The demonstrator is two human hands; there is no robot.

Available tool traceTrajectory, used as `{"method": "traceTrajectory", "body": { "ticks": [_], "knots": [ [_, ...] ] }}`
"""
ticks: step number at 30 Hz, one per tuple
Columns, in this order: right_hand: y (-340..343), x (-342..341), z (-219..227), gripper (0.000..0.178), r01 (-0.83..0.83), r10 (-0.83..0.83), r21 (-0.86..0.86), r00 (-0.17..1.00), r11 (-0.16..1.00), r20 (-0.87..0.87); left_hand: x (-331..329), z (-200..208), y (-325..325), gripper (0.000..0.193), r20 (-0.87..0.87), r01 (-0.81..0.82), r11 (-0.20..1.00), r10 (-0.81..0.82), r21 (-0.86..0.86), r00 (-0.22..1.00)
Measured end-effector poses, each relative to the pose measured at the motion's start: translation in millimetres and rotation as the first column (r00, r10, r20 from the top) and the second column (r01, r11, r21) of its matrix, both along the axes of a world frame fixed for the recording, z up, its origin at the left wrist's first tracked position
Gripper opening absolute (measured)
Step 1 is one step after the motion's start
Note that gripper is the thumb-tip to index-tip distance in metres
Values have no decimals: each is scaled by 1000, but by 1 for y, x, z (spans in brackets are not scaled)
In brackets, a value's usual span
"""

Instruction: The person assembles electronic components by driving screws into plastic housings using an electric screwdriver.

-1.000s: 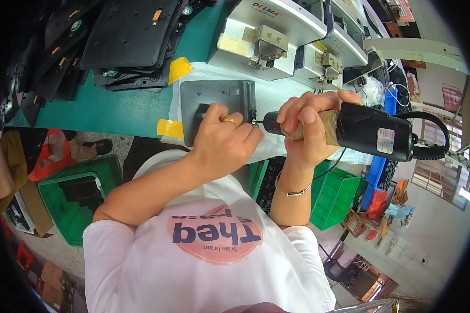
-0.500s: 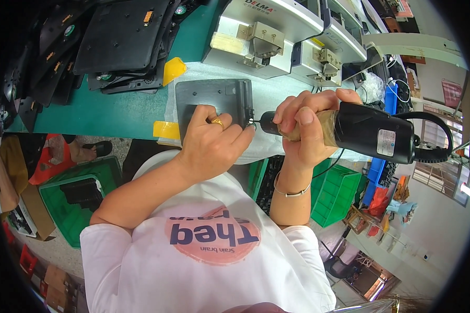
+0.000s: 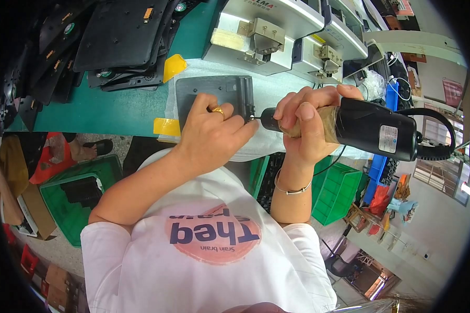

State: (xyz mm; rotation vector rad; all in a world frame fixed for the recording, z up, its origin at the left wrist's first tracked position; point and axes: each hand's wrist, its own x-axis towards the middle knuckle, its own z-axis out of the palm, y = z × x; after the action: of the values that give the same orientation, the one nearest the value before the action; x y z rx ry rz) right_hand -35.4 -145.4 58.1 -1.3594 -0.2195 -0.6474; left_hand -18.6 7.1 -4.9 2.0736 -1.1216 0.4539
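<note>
"As the right hand [image 3: 309, 125] wraps its grip round a black cylindrical, tan-taped power driver [image 3: 378, 129], where is the left hand [image 3: 214, 134]?"

"Over a flat black plastic panel [image 3: 222, 87], fingertips [image 3: 251, 125] by the driver's slim bit [image 3: 258, 118]; whether its grip pinches anything, I cannot tell."

"And the panel?"

"On white sheeting [image 3: 270, 93] over the green worktop [image 3: 104, 116], near grey metal machines [image 3: 236, 56]."

Right fingers [image 3: 321, 97] grip a screwdriver [image 3: 373, 129] beside a black panel [image 3: 214, 86].
</note>
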Motion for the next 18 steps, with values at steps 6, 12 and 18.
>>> {"method": "traceTrajectory", "body": {
  "ticks": [6, 12, 18],
  "knots": [
    [2, 1, 4, 52, 38, -38, 19, 999, 999, -33, 16, 5, -1, 6, 10, 135, 982, -138, 128, 990],
    [-2, 8, 3, 51, 14, -14, -35, 1000, 999, 18, 17, -1, -6, 9, 71, 152, 977, -164, 152, 984],
    [-2, 5, 0, 52, 5, -4, -28, 1000, 1000, 27, 3, -4, 4, 17, 115, 63, 996, -69, 56, 991]
  ]
}}
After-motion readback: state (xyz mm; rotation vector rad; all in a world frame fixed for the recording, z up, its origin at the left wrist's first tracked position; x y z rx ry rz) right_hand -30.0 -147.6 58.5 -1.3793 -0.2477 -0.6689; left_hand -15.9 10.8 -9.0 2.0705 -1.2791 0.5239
